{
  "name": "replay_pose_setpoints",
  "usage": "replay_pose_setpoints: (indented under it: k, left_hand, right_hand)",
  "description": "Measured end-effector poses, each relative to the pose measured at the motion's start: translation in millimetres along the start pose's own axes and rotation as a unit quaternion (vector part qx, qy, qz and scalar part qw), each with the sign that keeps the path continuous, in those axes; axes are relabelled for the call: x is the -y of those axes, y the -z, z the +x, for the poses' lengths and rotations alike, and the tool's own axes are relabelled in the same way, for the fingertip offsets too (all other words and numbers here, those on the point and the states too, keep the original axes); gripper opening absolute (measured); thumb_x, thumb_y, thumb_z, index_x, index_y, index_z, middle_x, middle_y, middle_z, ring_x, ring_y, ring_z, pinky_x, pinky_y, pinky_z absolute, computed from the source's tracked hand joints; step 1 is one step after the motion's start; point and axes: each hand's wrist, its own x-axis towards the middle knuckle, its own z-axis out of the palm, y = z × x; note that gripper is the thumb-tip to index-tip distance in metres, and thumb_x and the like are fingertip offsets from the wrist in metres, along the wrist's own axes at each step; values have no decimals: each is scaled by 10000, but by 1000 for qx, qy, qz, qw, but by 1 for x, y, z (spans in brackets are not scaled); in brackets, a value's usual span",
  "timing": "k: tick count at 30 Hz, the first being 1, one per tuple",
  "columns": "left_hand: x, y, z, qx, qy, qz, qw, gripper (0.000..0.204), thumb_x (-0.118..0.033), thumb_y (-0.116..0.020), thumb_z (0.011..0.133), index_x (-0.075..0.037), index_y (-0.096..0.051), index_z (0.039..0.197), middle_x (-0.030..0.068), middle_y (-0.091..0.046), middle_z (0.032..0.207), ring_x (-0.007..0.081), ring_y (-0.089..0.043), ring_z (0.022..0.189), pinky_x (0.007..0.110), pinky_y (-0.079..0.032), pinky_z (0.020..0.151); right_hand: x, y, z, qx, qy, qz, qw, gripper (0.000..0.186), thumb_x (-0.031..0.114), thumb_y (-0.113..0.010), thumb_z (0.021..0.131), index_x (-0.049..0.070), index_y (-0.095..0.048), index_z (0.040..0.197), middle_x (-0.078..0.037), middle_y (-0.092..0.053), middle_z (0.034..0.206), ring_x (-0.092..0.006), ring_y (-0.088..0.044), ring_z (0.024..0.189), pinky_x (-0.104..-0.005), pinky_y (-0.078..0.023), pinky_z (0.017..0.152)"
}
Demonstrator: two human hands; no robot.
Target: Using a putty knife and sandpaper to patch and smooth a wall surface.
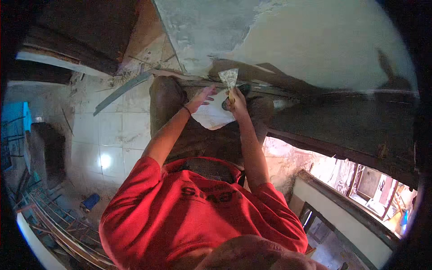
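Note:
My right hand [237, 102] is closed round the handle of a scraper [229, 77], its broad, plaster-smeared blade pointing away from me toward the wall. Nothing is in my left hand [202, 99], whose fingers are spread in front of my body, apart from the scraper. Both hands are between my bent knees, above the tiled floor. Ahead of them stands a wall [310, 45], greenish and pale on the right, with a rough-edged grey patch [204, 31] on its left part.
A long grey strip [121, 92] lies on the dusty tiles at the left. A blue object [90, 202] sits at lower left, near several long, thin pieces [63, 229]. Dark boards [342, 126] are on the right, beside a bright opening [333, 173].

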Motion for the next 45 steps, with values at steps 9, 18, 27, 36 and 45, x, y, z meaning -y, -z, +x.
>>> replay_pose_setpoints:
  k: [9,18,27,36,45]
  left_hand:
    - [0,1,0,4,-1,-9,1000,721,-644,-430,860,-151,-384,1384,49,-481,1333,208,-541,1052,421,-384,930]
    - [-2,-2,2,-23,12,-9,1000,722,-665,-438,846,-143,-431,1344,46,-517,1277,211,-545,1033,430,-393,913]
    - [8,1,3,-4,-27,-1,1000,701,-648,-417,867,-126,-443,1333,50,-532,1269,209,-546,1033,437,-393,923]
    - [-2,-3,1,-18,10,7,1000,685,-657,-416,863,-131,-478,1298,34,-557,1238,194,-556,1009,429,-404,902]
    - [1,0,-1,-8,-12,-9,1000,696,-656,-428,857,-147,-439,1332,61,-524,1265,200,-552,1026,410,-401,903]
  right_hand:
    - [-3,6,4,23,1,-27,999,308,333,-495,954,77,-501,1123,-9,-510,814,-94,-468,518,-245,-346,403]
    - [-6,9,7,46,-5,-26,999,326,344,-489,957,108,-473,1181,-12,-540,888,-103,-488,549,-231,-388,452]
    - [-4,10,5,32,-12,-47,998,298,335,-484,961,108,-482,1154,-14,-525,877,-103,-479,548,-244,-371,461]
    - [-6,8,5,21,-9,-15,1000,301,321,-485,963,96,-476,1162,-27,-519,905,-105,-473,532,-240,-359,452]
    - [-3,7,5,17,-18,-17,1000,277,304,-457,974,84,-477,1141,-18,-543,880,-90,-477,527,-246,-347,392]
